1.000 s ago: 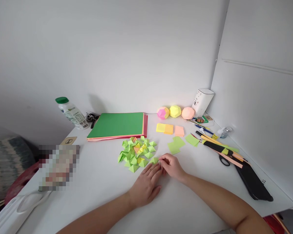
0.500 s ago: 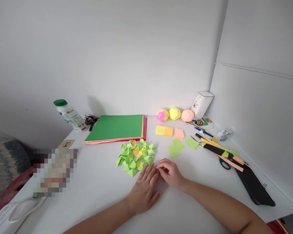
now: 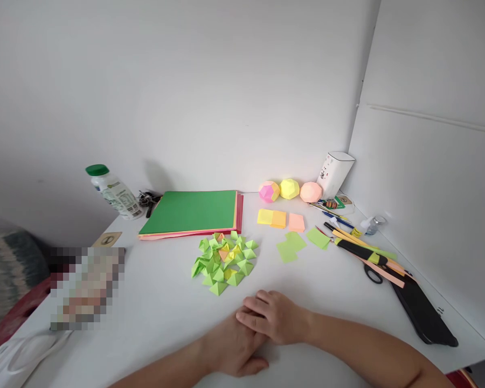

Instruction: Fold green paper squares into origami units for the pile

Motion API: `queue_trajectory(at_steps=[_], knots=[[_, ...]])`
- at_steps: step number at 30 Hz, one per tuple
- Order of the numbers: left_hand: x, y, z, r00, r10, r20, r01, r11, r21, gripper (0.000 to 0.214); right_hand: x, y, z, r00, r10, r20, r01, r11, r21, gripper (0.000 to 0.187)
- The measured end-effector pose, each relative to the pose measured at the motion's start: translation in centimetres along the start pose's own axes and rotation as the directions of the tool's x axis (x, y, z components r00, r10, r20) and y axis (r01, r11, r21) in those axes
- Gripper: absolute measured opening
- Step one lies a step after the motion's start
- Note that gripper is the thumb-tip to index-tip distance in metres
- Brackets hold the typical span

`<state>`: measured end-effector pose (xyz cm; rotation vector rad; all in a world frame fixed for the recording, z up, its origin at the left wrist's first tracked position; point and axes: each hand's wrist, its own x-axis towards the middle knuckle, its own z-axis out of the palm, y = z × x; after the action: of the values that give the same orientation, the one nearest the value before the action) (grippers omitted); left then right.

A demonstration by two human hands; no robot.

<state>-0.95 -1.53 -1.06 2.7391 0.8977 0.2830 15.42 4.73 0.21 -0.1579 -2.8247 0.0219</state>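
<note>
My left hand [image 3: 228, 344] lies low on the white table, thumb stretched out to the right and palm down. Across its fingers rests my right hand [image 3: 272, 318], its own fingers slightly bent and apart, with no object visible in it. The left fingers are mostly hidden beneath it. Just beyond both hands sits a loose pile of small folded green paper pieces [image 3: 218, 267], with a few yellow and orange ones among them. Neither hand touches the pile. To its right lie green paper squares [image 3: 288, 250].
Behind the pile lies a stack of coloured sheets [image 3: 194, 210]. Three faceted paper balls [image 3: 290, 188] stand by the wall near a white box [image 3: 336, 173]. Scissors [image 3: 373, 273], a cutter [image 3: 359, 249] and a black case [image 3: 424, 310] lie right; a bottle [image 3: 119, 194] stands left.
Both hands have drawn back from the paper pile toward the near edge. My right hand has moved from beside the left fingertips onto the back of the left fingers.
</note>
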Motion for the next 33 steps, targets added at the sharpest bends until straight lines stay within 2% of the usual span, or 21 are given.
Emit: queue_trajectory(at_steps=[7, 11, 16, 21, 28, 33], knots=[[-0.6, 0.5, 0.8, 0.996, -0.067, -0.057, 0.07, 0.997, 0.044, 0.064, 0.1, -1.6, -0.3, 0.982, 0.173, 0.083, -0.157, 0.974, -0.165, 0.044], [-0.8, 0.7, 0.4, 0.995, -0.058, -0.075, 0.06, 0.998, 0.02, 0.079, 0.5, -2.2, -0.1, 0.958, 0.261, 0.122, -0.235, 0.953, -0.19, 0.048], [-0.6, 1.1, 0.0, 0.994, -0.089, -0.058, 0.087, 0.996, -0.027, 0.08, 0.6, -2.7, 0.3, 0.931, 0.337, 0.139, -0.308, 0.931, -0.196, 0.052], [-0.4, 1.2, 0.2, 0.993, -0.105, -0.056, 0.102, 0.994, -0.05, 0.079, 0.7, -2.8, 0.6, 0.915, 0.378, 0.14, -0.353, 0.919, -0.176, 0.052], [-0.6, 1.1, 0.7, 0.988, -0.079, -0.131, 0.085, 0.996, 0.037, 0.079, 0.8, -2.7, 0.7, 0.906, 0.394, 0.153, -0.372, 0.915, -0.154, 0.05], [-0.7, 0.8, 0.5, 0.986, -0.101, -0.135, 0.105, 0.994, 0.027, 0.073, 0.6, -1.6, 1.0, 0.92, 0.377, 0.107, -0.37, 0.926, -0.079, 0.042]])
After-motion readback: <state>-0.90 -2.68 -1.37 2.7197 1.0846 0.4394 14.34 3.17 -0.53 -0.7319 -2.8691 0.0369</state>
